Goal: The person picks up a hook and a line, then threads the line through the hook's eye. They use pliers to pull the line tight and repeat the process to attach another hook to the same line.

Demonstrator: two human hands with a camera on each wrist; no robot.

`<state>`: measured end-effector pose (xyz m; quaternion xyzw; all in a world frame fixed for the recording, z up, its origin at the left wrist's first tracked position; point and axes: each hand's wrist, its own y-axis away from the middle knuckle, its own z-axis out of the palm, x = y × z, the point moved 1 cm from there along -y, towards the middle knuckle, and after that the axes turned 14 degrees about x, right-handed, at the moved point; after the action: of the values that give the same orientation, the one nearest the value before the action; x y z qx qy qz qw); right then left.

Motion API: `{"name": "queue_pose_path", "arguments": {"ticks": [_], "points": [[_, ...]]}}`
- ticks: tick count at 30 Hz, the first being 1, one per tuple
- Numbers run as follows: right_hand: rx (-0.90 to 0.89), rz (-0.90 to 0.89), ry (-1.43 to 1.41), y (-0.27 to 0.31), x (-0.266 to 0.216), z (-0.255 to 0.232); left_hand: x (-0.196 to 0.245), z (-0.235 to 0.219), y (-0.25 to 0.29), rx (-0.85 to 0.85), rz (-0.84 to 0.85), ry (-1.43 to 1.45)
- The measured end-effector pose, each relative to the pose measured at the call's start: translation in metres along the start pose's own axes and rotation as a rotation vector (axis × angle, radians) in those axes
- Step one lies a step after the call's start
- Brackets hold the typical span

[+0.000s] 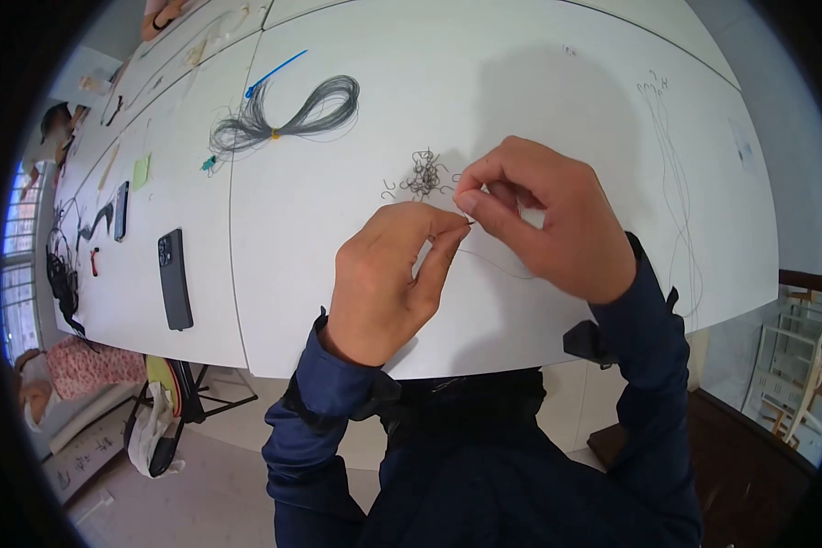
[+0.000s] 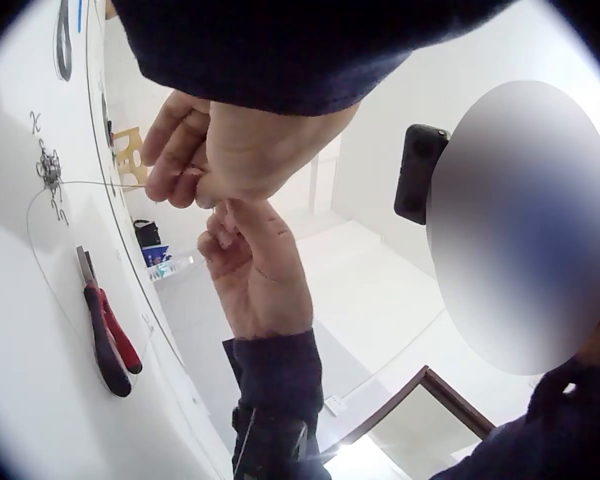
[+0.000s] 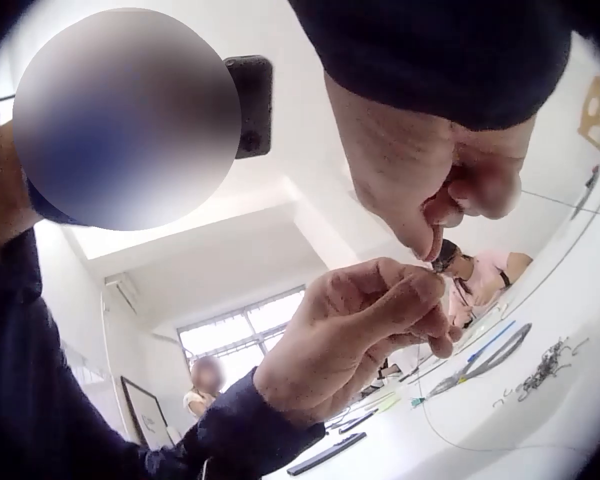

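Observation:
My left hand (image 1: 384,274) pinches a small dark fishing hook (image 1: 471,222) between thumb and forefinger; only a bit of it shows. Just above and to the right, my right hand (image 1: 557,215) has thumb and forefinger pressed together on thin fishing line, its fingertips close to the left ones. A loose length of the fishing line (image 1: 502,268) curves out below the right hand. Beyond the hands lies a tangled pile of dark fishing hooks (image 1: 423,173), with several single ones around it. In the left wrist view, cutting pliers (image 2: 110,340) with red and black handles lie on the table.
A tied bundle of grey line (image 1: 329,110) and a blue strip (image 1: 279,73) lie at the back left. Hooks with long lines (image 1: 662,119) stretch along the right side. A phone (image 1: 175,279) rests on the left table. Other people sit farther off.

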<state>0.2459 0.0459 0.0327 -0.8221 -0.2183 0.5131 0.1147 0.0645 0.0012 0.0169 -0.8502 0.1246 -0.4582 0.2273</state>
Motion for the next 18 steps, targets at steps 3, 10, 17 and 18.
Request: {"name": "queue_pose_path", "arguments": {"ticks": [3, 10, 17, 18], "points": [[-0.073, 0.258, -0.126, -0.002, 0.011, 0.002, 0.000, -0.002, 0.001, 0.020, 0.034, 0.010], [-0.145, 0.450, -0.194, 0.014, 0.013, 0.007, -0.005, -0.001, 0.002, 0.135, -0.008, 0.057], [0.004, -0.058, 0.098, 0.023, -0.012, 0.009, -0.013, 0.000, 0.000, 0.115, 0.020, 0.007], [0.021, -0.117, 0.132, 0.021, -0.015, 0.010, -0.012, 0.000, 0.000, 0.094, 0.020, 0.007]]}}
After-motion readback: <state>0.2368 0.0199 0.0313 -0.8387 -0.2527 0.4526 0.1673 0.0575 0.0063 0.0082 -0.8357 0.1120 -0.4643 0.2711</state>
